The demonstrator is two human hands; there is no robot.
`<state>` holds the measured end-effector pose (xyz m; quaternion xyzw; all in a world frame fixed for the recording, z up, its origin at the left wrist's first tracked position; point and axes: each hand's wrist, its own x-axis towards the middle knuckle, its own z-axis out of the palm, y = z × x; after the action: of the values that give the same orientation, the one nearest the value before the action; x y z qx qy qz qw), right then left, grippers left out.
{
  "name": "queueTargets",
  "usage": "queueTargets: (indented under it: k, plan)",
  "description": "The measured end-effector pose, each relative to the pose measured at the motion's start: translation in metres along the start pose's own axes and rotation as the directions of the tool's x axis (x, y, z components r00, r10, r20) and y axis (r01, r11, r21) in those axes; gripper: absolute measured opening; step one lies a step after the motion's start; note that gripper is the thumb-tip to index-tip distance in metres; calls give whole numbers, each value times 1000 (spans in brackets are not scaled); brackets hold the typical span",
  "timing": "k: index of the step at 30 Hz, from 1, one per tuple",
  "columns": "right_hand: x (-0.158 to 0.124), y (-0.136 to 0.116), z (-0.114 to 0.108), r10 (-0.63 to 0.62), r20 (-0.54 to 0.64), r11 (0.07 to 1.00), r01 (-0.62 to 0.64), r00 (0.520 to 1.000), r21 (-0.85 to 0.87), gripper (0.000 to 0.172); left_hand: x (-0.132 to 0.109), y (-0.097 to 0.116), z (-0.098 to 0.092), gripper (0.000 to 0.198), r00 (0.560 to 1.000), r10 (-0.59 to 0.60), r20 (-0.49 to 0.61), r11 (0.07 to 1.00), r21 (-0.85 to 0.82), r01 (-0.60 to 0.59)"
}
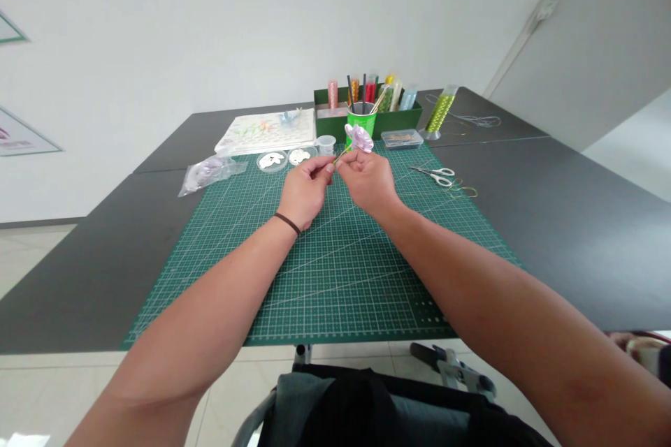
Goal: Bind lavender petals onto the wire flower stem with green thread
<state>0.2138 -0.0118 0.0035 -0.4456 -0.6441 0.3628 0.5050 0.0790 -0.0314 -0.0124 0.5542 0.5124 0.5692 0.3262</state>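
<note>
Over the far half of the green cutting mat, both hands meet around a pale lilac artificial flower on a thin yellow-green stem. My left hand pinches the lower end of the stem between thumb and fingertips. Just below the bloom, my right hand has its fingers closed on the stem too. The flower head leans up above the right knuckles. A brown band circles my left wrist. Part of the stem is covered by the fingers.
White-handled scissors and loose thread lie at the mat's right. Behind the hands stand a green cup of sticks, a dark green box with thread spools, a yellow-green spool and dishes of white pieces. A plastic bag lies left.
</note>
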Motion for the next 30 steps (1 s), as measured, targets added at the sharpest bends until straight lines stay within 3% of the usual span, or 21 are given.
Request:
queueTargets:
  k: [9, 15, 18, 30]
  plan:
    - [0, -1, 1, 19, -18, 1000, -19, 1000, 20, 23, 0, 0, 1, 13, 1000, -2, 7, 1000, 13, 1]
    - [1, 3, 1, 19, -35, 1000, -19, 999, 8, 20, -3, 5, 1, 15, 995, -91, 45, 995, -37, 92]
    - [2, 5, 1, 17, -24, 1000, -17, 1000, 21, 21, -3, 4, 2, 11, 998, -57, 40, 996, -61, 59]
    - [3, 8, 2, 16, 1, 999, -16, 1000, 32, 20, -3, 14, 5, 16, 982, -186, 40, 923, -335, 188]
